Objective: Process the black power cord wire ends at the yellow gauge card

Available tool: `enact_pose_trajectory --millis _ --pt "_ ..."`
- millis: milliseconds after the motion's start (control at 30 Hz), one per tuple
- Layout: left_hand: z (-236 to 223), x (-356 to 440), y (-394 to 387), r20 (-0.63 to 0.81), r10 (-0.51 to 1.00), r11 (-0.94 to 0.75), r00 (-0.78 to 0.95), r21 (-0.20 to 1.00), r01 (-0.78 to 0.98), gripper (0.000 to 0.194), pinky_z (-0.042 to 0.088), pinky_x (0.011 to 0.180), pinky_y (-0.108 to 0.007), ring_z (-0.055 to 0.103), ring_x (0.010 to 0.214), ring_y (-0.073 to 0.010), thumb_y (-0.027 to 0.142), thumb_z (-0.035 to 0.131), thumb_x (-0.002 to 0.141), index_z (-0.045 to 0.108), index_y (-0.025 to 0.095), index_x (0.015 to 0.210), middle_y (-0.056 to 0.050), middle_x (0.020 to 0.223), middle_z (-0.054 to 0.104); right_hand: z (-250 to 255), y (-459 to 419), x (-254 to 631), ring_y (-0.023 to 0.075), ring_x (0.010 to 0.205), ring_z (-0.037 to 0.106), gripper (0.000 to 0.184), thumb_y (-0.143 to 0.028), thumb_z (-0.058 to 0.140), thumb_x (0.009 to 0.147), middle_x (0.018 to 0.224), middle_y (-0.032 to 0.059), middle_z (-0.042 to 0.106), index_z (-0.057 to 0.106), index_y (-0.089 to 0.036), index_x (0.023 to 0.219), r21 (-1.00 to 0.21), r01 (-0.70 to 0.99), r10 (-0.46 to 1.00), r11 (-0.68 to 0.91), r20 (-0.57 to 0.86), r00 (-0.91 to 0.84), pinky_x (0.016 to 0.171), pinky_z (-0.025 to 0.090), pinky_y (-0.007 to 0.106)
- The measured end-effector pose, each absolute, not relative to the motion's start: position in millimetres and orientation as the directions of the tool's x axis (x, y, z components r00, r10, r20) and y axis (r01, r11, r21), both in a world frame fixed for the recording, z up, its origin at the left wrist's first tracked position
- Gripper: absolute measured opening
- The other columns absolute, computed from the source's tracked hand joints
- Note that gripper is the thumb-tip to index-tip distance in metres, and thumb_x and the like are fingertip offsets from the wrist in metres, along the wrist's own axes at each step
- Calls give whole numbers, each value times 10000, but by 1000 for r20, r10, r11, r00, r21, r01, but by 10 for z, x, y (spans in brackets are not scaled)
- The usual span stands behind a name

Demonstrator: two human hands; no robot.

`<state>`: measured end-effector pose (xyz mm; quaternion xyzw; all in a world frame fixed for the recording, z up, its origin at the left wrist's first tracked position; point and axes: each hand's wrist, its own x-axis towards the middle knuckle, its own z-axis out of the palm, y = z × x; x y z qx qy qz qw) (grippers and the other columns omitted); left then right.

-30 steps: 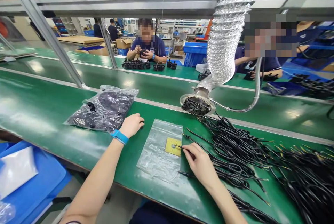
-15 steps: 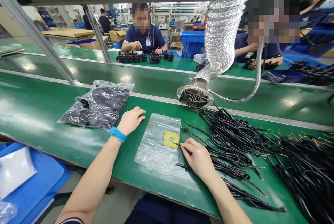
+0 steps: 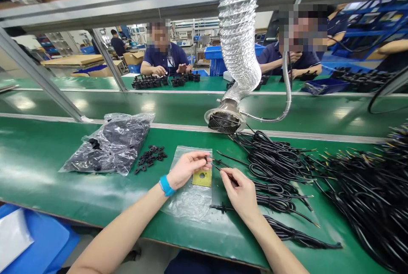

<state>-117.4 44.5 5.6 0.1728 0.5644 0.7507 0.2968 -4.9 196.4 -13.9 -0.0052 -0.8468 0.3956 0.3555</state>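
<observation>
My left hand (image 3: 188, 168), wearing a blue wristband, pinches a small black part (image 3: 207, 160) above a clear zip bag (image 3: 188, 206). My right hand (image 3: 239, 186) is closed on a black cable (image 3: 218, 167), its thin end pointing at the small part between my left fingers. Whether cable and part touch is too small to tell. A yellow square plate (image 3: 202, 178) with a round hole lies on the bag under my left fingertips. Left of the bag is a loose pile of small black parts (image 3: 151, 158).
A large clear bag of black parts (image 3: 111, 146) lies at left. Coiled black cables (image 3: 270, 159) and a bigger cable heap (image 3: 366, 206) cover the right side. A fan on a foil duct (image 3: 225, 123) hangs over the bench. Co-workers (image 3: 165, 57) sit across.
My left hand has moved right, from beside the bag of parts to the cable's end, now with a small black part in its fingers. The view has shifted; the loose pile now shows.
</observation>
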Motion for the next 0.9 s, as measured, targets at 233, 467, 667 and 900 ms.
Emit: enact_pose_trajectory --millis 233,467,667,900 --pt "-41 -1111 582 65 581 -55 -811 998 40 408 555 666 -291 673 667 -158 372 795 700 716 128 1017 -51 769 708 -91 1933 -14 99 494 474 145 -226 550 919 626 -4 582 667 -181 845 -562 -277 273 780 703 -656 505 403 237" --pt "-35 -1054 540 49 612 -19 -789 999 48 434 586 802 -359 728 832 -230 359 718 783 681 123 1144 -105 876 754 -103 1931 -12 111 533 527 130 -186 548 921 633 3 591 658 -184 852 -482 -277 204 831 728 -655 529 407 240" --pt "-17 -1031 519 37 623 1 -781 999 48 433 593 814 -363 734 877 -244 360 693 802 671 127 1166 -124 956 755 -120 1949 -12 110 559 552 136 -161 540 925 693 20 640 661 -187 869 -391 -271 146 880 765 -628 550 414 237" --pt "-31 -1008 523 48 604 16 -795 997 73 402 598 800 -355 738 855 -243 338 696 794 685 129 1137 -117 910 760 -124 1954 -14 118 572 574 155 -166 533 932 687 21 644 669 -194 864 -354 -253 119 901 760 -639 570 428 243"
